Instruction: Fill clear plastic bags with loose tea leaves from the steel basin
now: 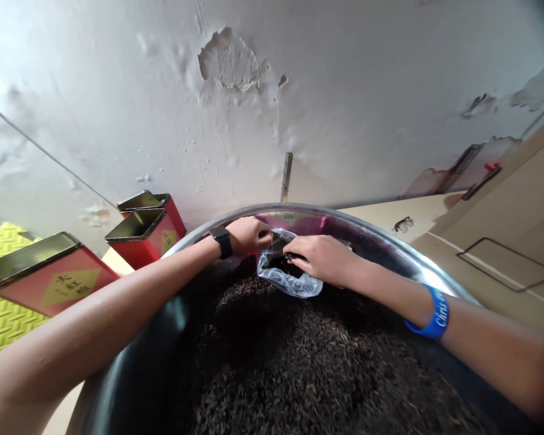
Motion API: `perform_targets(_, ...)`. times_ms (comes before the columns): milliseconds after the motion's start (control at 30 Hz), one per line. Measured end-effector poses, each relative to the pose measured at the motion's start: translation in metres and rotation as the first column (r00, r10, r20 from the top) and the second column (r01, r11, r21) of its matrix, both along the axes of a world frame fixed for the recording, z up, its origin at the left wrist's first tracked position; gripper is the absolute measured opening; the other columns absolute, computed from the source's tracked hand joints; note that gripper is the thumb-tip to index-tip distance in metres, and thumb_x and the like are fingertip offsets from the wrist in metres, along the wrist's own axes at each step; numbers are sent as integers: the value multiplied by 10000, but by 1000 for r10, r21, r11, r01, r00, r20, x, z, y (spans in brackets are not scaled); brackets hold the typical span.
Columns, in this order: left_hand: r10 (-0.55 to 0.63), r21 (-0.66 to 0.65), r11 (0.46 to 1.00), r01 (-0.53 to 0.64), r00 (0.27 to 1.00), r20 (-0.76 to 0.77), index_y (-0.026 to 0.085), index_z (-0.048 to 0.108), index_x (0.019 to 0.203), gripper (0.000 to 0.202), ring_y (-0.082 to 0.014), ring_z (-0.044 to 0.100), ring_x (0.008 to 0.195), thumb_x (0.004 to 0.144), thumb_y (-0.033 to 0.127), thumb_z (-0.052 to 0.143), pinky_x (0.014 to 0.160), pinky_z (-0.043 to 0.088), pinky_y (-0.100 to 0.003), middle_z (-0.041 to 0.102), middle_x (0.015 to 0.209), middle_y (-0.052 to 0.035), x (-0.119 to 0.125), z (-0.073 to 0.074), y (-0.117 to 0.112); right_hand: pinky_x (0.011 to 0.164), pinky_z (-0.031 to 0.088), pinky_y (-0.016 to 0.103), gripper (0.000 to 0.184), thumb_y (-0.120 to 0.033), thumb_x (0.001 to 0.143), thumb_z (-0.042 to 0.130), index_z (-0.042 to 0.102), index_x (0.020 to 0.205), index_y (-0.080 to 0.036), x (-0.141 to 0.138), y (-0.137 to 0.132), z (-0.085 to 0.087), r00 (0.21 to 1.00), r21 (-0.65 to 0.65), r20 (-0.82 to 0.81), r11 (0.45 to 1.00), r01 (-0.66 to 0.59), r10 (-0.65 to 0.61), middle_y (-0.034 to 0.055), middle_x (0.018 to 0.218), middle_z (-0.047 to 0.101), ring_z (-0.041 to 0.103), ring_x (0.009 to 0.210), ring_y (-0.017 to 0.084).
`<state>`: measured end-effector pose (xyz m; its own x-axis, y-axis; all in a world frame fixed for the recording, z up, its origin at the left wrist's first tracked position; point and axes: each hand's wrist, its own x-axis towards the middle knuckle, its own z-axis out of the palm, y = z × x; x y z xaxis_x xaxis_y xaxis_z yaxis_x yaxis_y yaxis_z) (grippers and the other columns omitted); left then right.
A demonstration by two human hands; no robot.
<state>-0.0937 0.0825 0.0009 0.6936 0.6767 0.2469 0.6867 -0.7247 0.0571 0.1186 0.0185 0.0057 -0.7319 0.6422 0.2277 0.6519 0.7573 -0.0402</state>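
Observation:
A large metal basin (385, 232) in front of me is heaped with dark loose tea leaves (299, 362). At its far side a small clear plastic bag (284, 279) lies on the leaves with its mouth spread. My left hand (249, 234), with a black watch on the wrist, is closed on the bag's left edge. My right hand (320, 258), with a blue wristband further up the arm, lies over the bag's mouth, fingers curled into it among dark leaves.
Three open red tea tins (63, 279) (142, 235) (156, 202) stand to the left of the basin. A yellow patterned mat (0, 314) lies at far left. A peeling white wall (272, 103) rises close behind. A beige surface (489, 241) lies to the right.

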Motion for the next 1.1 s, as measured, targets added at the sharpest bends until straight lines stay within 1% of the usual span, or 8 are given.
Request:
perform_targets(100, -8, -4, 1000, 8, 1000, 9, 145, 643, 715, 292, -76, 387, 490, 824, 312, 429, 518, 286, -228, 580, 620, -22, 0, 0, 0, 774, 432, 368, 253, -266, 856, 435, 626, 1014, -215, 0, -1, 0, 1000, -5, 19, 1000, 8, -8, 59, 1040, 650, 593, 945, 233)
perform_targets(200, -3, -9, 1000, 3, 1000, 13, 143, 639, 704, 297, -76, 376, 486, 824, 316, 429, 516, 280, -231, 571, 610, -22, 0, 0, 1, 777, 436, 374, 279, -239, 852, 422, 613, 1055, -223, 0, -1, -1, 1000, -4, 22, 1000, 15, -15, 56, 1068, 648, 593, 959, 236)
perform_targets(467, 0, -43, 999, 1, 1000, 25, 136, 636, 713, 304, -81, 396, 506, 830, 317, 421, 537, 289, -232, 581, 627, -31, -2, -1, 2, 812, 444, 385, 320, -231, 849, 431, 559, 1141, -225, 2, 1, -2, 1000, -12, -12, 1000, 11, -11, 58, 1114, 630, 591, 981, 236)
perform_targets(633, -7, -46, 999, 8, 1000, 17, 123, 641, 748, 299, -87, 413, 534, 839, 300, 417, 563, 300, -238, 599, 662, -41, -2, -1, 1, 840, 447, 384, 333, -207, 843, 443, 544, 1160, -207, 3, 2, -2, 1000, -37, -23, 999, -13, 12, 62, 1155, 610, 586, 997, 234)
perform_targets(767, -11, -51, 999, 11, 1000, 13, 110, 641, 747, 300, -89, 406, 529, 842, 282, 415, 557, 298, -240, 595, 652, -43, -2, 0, -1, 867, 446, 391, 343, -190, 837, 445, 540, 1167, -192, 3, 3, -2, 999, -51, -35, 999, -19, 17, 70, 1171, 600, 573, 1026, 235)
perform_targets(967, -5, -33, 999, 5, 1000, -5, 136, 643, 748, 309, -92, 436, 529, 841, 304, 400, 554, 313, -229, 610, 665, -42, -1, 1, 0, 900, 441, 391, 348, -181, 851, 429, 537, 1182, -174, 2, 3, -1, 996, -47, -71, 997, -57, 54, 77, 1183, 594, 561, 1053, 226)
perform_targets(1100, -5, -18, 1000, 5, 1000, -7, 146, 647, 767, 305, -95, 463, 541, 837, 316, 403, 558, 323, -224, 623, 681, -42, -2, -1, 3, 880, 455, 371, 333, -209, 857, 444, 554, 1170, -196, -1, -3, 0, 996, -49, -55, 996, -75, 72, 59, 1191, 592, 566, 1048, 216)
